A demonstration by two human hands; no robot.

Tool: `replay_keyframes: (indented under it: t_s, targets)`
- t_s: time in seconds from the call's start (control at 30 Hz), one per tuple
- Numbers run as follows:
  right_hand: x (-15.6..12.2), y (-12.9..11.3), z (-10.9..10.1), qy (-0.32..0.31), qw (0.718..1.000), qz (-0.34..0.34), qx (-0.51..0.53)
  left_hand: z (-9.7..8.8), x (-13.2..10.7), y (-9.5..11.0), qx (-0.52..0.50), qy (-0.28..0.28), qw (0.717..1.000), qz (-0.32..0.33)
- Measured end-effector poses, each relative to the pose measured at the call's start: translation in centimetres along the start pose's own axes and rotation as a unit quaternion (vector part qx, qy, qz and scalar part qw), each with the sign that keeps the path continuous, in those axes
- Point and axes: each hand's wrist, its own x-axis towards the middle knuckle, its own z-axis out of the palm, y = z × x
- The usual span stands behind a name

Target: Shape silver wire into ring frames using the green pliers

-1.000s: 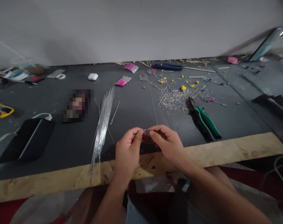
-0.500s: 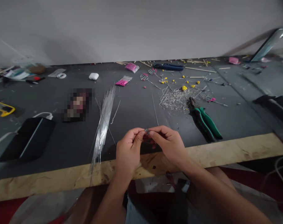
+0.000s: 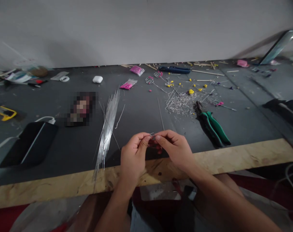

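My left hand [image 3: 134, 153] and my right hand [image 3: 176, 146] meet just above the table's front edge, each pinched shut. Between their fingertips is a short piece of thin silvery wire [image 3: 152, 134], bent at its top; most of it is hidden by the fingers. To the left of my hands lies a bundle of straight wires [image 3: 109, 117]. A twisted wire [image 3: 120, 116] rests beside the bundle, and a single straight wire [image 3: 160, 112] lies just beyond my hands. Green-handled pliers [image 3: 212, 127] are to the right, near a heap of wire offcuts [image 3: 179, 101].
Pink packets [image 3: 129, 84], round wire shapes [image 3: 149, 80], yellow lumps [image 3: 191, 91] and a dark blue cutter [image 3: 174, 69] lie toward the wall. At left are a black device [image 3: 29, 143] with a white cable and a white earbud case [image 3: 97, 79]. A wooden strip [image 3: 245, 150] edges the table.
My hands stay almost in place. The fingertips have shifted slightly on the wire, and its bent end now shows at a different angle. The objects on the table have not moved.
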Motion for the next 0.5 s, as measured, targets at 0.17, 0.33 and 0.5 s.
replay_keyframes:
  t_s: [0.17, 0.33, 0.5]
  targets:
    - [-0.10, -0.11, 0.07, 0.003, 1.000, 0.000, 0.017, 0.01, 0.08, 0.04, -0.033, -0.008, 0.999, -0.008]
    - [-0.15, -0.14, 0.06, -0.005, 1.000, -0.004, 0.029, -0.10, 0.12, 0.13, -0.027, -0.015, 0.999, -0.011]
    - [-0.19, -0.13, -0.11, -0.018, 0.999, -0.009, 0.027, -0.18, 0.18, 0.23, -0.032, -0.022, 0.999, -0.003]
